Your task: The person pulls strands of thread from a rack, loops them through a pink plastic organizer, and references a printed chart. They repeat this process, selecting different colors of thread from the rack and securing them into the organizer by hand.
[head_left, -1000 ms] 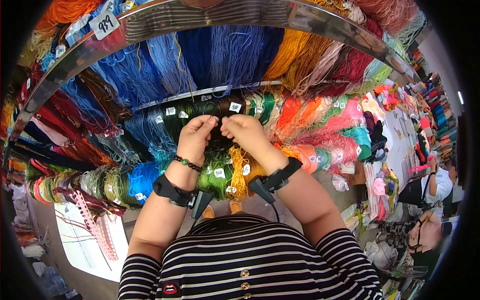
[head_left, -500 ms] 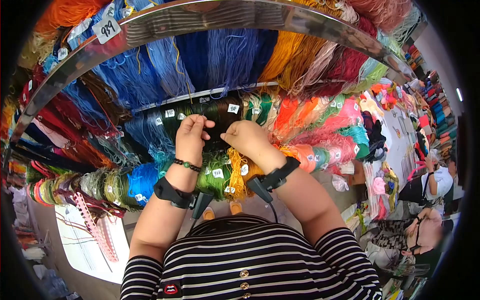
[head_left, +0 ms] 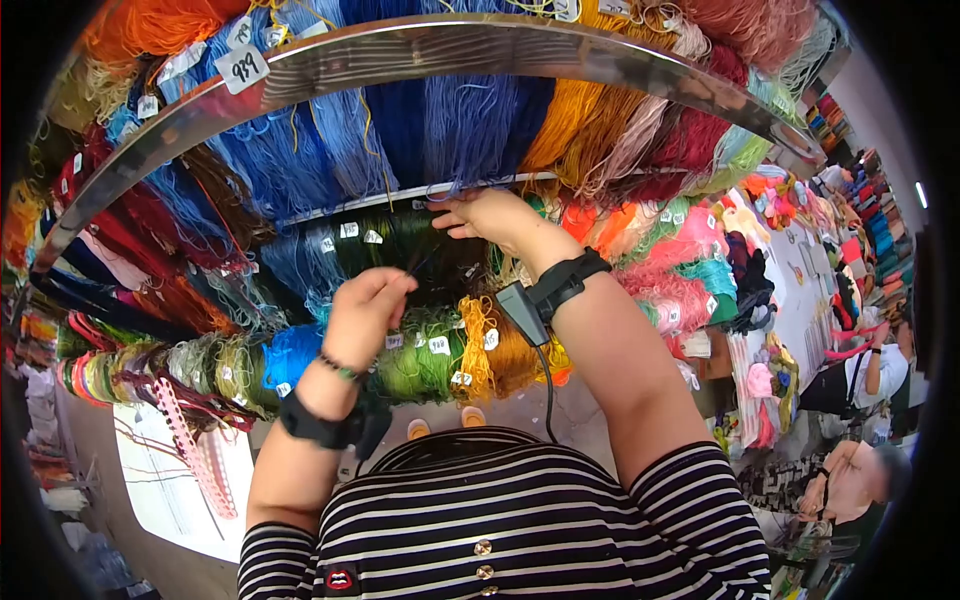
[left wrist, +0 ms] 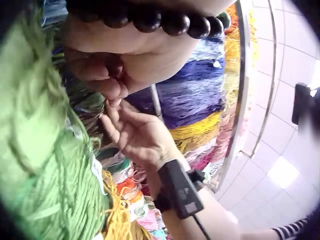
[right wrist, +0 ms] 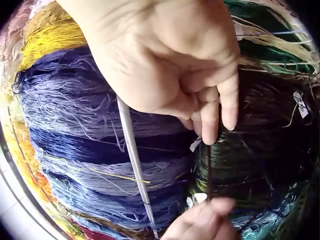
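Note:
In the head view my left hand (head_left: 362, 315) is in front of the racked thread, thumb and forefinger pinched together on a thin dark thread. That dark thread (right wrist: 209, 172) runs up from the pinch to the right fingertips in the right wrist view. My right hand (head_left: 497, 220) reaches higher and farther to the right, its fingers loosely extended over the dark green thread hanks (head_left: 385, 240) and dark brown thread hanks (head_left: 460, 275). In the left wrist view the right palm (left wrist: 145, 142) faces the camera and its fingertips overlap the left ones.
A curved metal rail (head_left: 430, 58) crosses above, with a 939 tag (head_left: 243, 68). Blue hanks (head_left: 470, 130) hang behind a white bar (head_left: 350, 208). Green hanks (head_left: 415, 370) and a yellow bundle (head_left: 478, 345) lie nearest my body. Another person (head_left: 850, 480) is at far right.
My hands, close together before, have moved apart: the right up and away with its fingers extended, the left down and toward my body, still pinching. The metal rail sits slightly lower in view.

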The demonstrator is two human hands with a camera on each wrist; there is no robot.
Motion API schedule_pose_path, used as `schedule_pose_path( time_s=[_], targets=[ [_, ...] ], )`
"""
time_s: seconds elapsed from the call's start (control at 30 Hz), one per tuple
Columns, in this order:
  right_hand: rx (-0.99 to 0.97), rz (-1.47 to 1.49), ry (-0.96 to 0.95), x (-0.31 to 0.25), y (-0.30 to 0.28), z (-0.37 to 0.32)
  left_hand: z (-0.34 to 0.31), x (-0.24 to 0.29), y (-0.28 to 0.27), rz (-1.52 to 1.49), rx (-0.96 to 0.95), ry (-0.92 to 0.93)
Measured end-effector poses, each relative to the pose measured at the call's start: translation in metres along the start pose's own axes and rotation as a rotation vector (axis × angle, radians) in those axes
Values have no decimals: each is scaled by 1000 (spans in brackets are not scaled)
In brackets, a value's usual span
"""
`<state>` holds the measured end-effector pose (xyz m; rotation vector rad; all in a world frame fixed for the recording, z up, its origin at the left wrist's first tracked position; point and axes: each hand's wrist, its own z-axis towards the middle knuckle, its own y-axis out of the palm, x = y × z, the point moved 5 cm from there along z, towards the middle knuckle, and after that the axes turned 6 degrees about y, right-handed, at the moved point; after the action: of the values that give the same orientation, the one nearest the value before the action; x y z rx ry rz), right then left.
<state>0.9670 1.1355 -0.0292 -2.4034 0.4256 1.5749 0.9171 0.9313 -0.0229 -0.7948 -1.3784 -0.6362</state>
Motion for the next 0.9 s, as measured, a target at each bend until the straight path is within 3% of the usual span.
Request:
schedule_pose_path(
  time_s=[0.07, 0.2, 0.27, 0.37, 0.4, 0.43, 0.47, 0.5, 0.6, 0.63, 0.67, 0.73, 0.77, 0.83, 0.9],
  targets=[
    [4, -65, -31, 4, -1, 4, -28, 7, -33, -198, 64, -109],
    [18, -115, -86, 5, 2, 2, -87, 4, -143, -675, 180, -52],
    [30, -89, -75, 3, 3, -1, -130, -19, -229, -946, 451, -70],
    [70, -125, -143, 2, 7, -3, -207, -36, -395, -1144, 653, 170],
    [88, -149, -179, 3, 9, -2, -246, -40, -460, -1118, 570, 251],
    [86, -140, -248, 6, 10, -2, -284, -55, -535, -1171, 341, 342],
    [86, -132, -315, 12, 10, -2, -325, -61, -587, -1006, 904, 575],
    [86, -124, -381, 15, 9, -5, -337, -36, -571, -966, 1081, 707],
    [133, -97, -397, 20, -1, -29, -306, -14, -550, -768, 523, 692],
    [212, -154, -352, 24, -9, -36, -270, 9, -489, -597, 865, 645],
    [266, -247, -331, 27, -13, -39, -222, 30, -411, -497, 1004, 625],
    [373, -434, -293, 32, -21, -44, -128, 51, -269, -610, 587, 447],
    [365, -369, -365, 43, -23, -36, -92, 54, -208, -477, 559, 275],
    [377, -358, -392, 42, -20, -38, -41, 37, -107, -550, 203, -105],
    [395, -354, -430, 43, -18, -40, -4, 8, -40, -440, 24, -207]
  ],
)
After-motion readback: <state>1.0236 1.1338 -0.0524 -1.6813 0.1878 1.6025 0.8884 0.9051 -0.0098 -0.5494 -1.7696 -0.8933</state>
